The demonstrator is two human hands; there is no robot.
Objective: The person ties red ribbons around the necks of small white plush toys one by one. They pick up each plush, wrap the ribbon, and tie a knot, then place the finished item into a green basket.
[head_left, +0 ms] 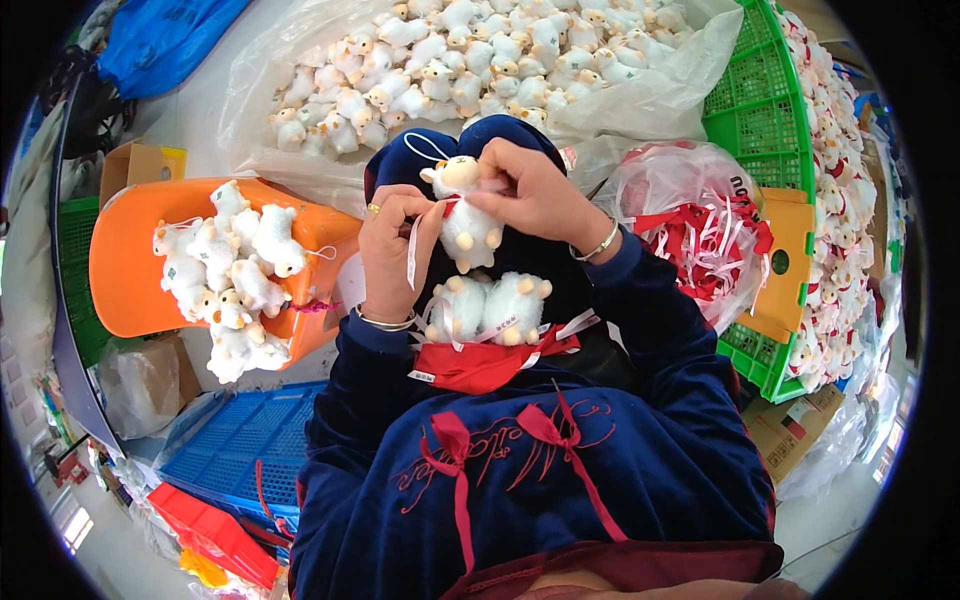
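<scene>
Cluttered workroom; white plush toys heaped on clear sheeting, top of frame. Left hand pinches a red ribbon at the neck of one sheep-like toy, upper centre; right hand pinches the neck's other side, apparently on ribbon too, contact partly hidden. Below, centre: two more toys on the lap, against red strips. Left: toy-laden orange chair. Right: clear bag of ribbons. Risks: uneven pull could skew the ribbon; shifting legs could tumble the lap toys.
</scene>
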